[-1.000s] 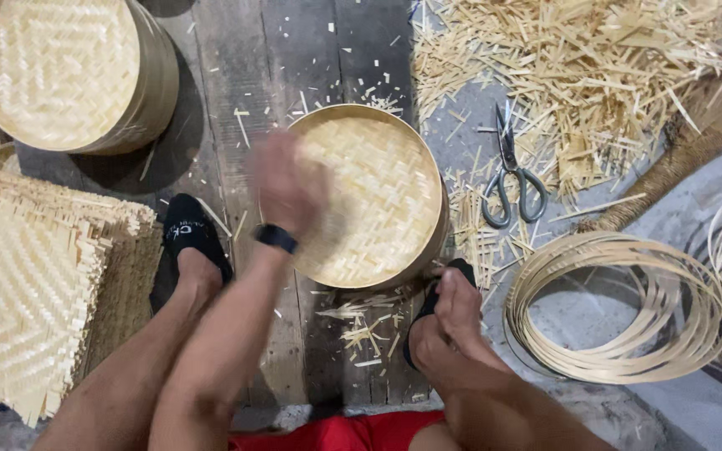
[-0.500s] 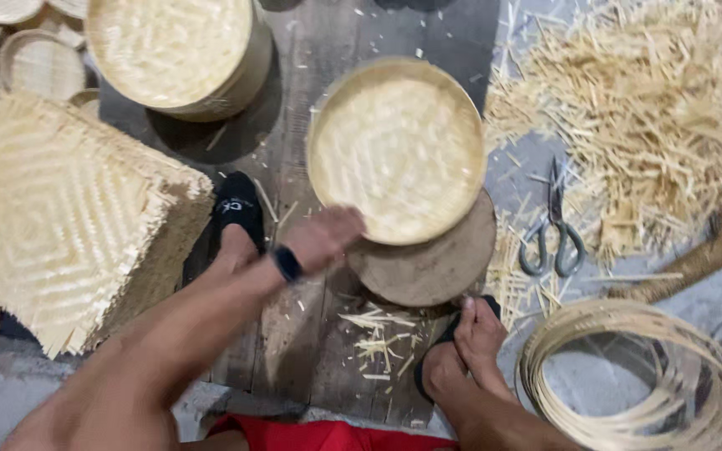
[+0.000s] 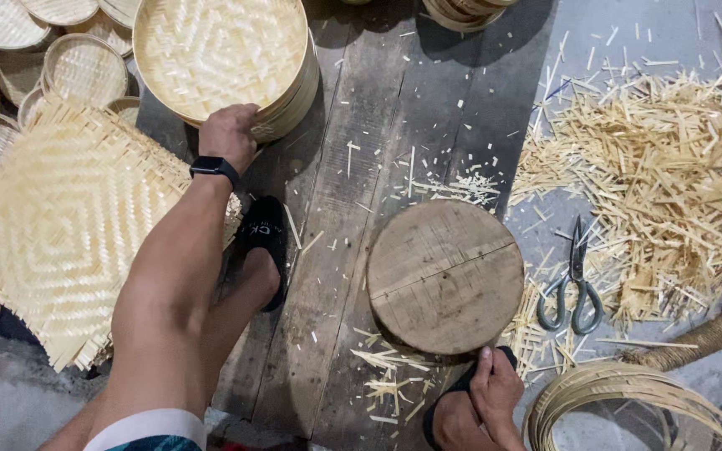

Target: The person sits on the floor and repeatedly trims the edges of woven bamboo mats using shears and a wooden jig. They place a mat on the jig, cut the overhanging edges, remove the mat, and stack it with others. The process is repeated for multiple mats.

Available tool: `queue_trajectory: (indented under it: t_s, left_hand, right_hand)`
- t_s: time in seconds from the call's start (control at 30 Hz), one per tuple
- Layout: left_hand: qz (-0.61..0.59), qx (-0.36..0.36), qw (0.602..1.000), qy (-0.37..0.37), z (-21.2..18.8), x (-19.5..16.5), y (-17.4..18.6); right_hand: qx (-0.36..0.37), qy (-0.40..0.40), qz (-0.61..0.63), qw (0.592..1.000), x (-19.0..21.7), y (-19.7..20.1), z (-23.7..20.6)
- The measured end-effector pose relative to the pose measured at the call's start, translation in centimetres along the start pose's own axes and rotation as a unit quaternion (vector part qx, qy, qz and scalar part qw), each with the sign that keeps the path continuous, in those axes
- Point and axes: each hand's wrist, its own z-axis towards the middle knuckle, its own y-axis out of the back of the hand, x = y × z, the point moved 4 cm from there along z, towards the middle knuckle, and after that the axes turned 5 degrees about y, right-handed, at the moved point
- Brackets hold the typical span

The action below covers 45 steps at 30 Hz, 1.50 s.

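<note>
My left hand [image 3: 227,134], with a black watch on the wrist, grips the near rim of a round woven bamboo tray [image 3: 219,50] that tops a stack of the same trays at the upper left. My right hand [image 3: 495,391] lies curled on my right foot at the bottom edge, holding nothing. It sits just below a bare round wooden block [image 3: 444,276] that stands on the plank floor [image 3: 369,117].
A square woven bamboo mat [image 3: 52,225] lies at left, with smaller round trays [image 3: 77,67] behind it. Scissors [image 3: 574,284] lie right of the block, beside a heap of bamboo offcuts [image 3: 670,167]. Coiled bamboo strips [image 3: 620,409] are at bottom right. My left foot wears a black sandal [image 3: 265,242].
The round tray that lay on the wooden block is now on the stack at the upper left, carried there by my left hand. The block is bare. My right hand stayed on my foot.
</note>
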Motion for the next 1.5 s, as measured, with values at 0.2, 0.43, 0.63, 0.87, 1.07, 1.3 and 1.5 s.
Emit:
queue_trajectory:
  t_s: [0.2, 0.43, 0.63, 0.87, 1.07, 1.3, 1.5]
  left_hand:
    - [-0.013, 0.059, 0.997, 0.039, -0.2, 1.0, -1.4]
    - [0.076, 0.160, 0.977, 0.117, 0.7, 0.7, -1.6]
    - [0.084, 0.168, 0.963, 0.196, -6.2, 0.1, 6.1]
    - [0.178, 0.350, 0.865, 0.311, -18.8, 6.2, 12.5]
    - [0.148, 0.308, 0.897, 0.279, -21.6, 10.7, 14.2]
    - [0.055, 0.172, 0.957, 0.228, -25.3, 10.8, 13.2]
    - [-0.037, 0.042, 0.954, 0.295, -24.9, 11.1, 15.1]
  right_hand:
    - [0.001, 0.004, 0.001, 1.000, 0.0, 0.0, 0.2]
    - [0.020, -0.023, -0.018, 0.999, -0.7, -0.5, -0.3]
    - [0.030, 0.047, 0.084, 0.995, -1.2, 0.4, 1.3]
    - [0.262, -0.191, 0.363, 0.874, 1.4, -1.8, 3.0]
    - [0.442, -0.152, 0.379, 0.798, 4.6, -3.8, 0.3]
    - [0.392, -0.137, 0.397, 0.819, 2.4, -4.0, -0.4]
    - [0.377, -0.142, 0.405, 0.821, 1.1, -5.0, -0.2]
